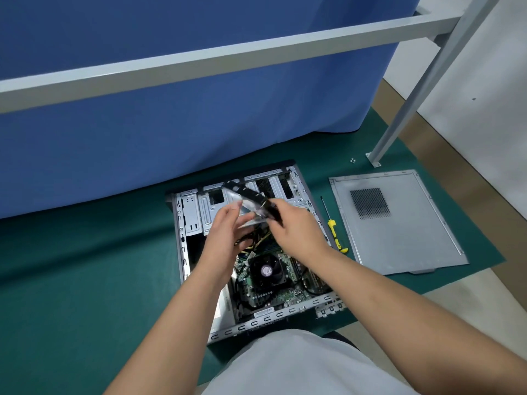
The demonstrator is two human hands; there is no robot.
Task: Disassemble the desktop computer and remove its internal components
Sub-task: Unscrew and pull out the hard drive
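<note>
The open desktop case [182, 246] lies on its side on a green mat, its motherboard and black CPU fan [266, 271] exposed. Above the case's drive bay area both hands hold a drive in a black bracket [248, 195], lifted and tilted. My right hand [293, 226] grips the bracket's near right end. My left hand [225, 232] has its fingers against the drive's silver underside, thumb up by its edge. Yellow and black cables [258, 242] run beneath the hands.
The removed grey side panel [399, 232] lies right of the case, with a yellow-handled screwdriver [333, 229] between them. Small screws [353, 160] sit near a metal frame leg [376, 158]. A blue curtain and a grey crossbar stand behind.
</note>
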